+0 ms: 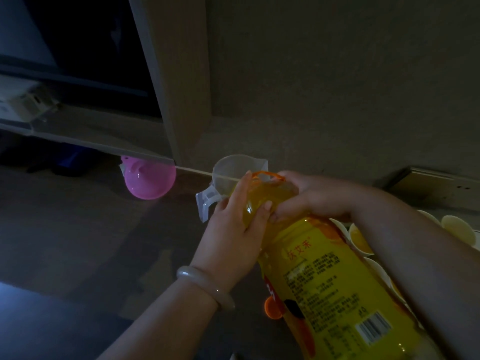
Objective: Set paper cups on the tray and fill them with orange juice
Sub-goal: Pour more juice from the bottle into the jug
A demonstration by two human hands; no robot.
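**While the bottle is leaning toward the jug: filling partly done**

As I am watching through the head view, the only one I have, the orange juice bottle (319,268) is lying tilted across the lower right. Its neck is pointing up and away toward a clear jug (233,170) standing just behind it. The left hand (233,229), wearing a pale bracelet (205,284), is wrapping fingers and thumb round the bottle's shoulder. The right hand (309,196) is curling round the neck beside an orange carrying loop (267,175). I cannot tell whether the mouth is capped, because the right hand is covering it. An orange disc (271,309), possibly the cap, is lying on the dark table (78,229) beside the label.

At the right, paper cups (378,270) are showing from behind the right forearm. The near cup (359,239) is holding orange liquid. The far cup (458,229) is looking pale inside, and I am judging it unfilled. Other rims are too hidden to read, and the tray itself is not showing. A pink bowl (148,180) is sitting well apart at the left.

Judgement: cups are set out and at least one is filled. I am reckoning some filling is left, with plenty of juice in the bottle.
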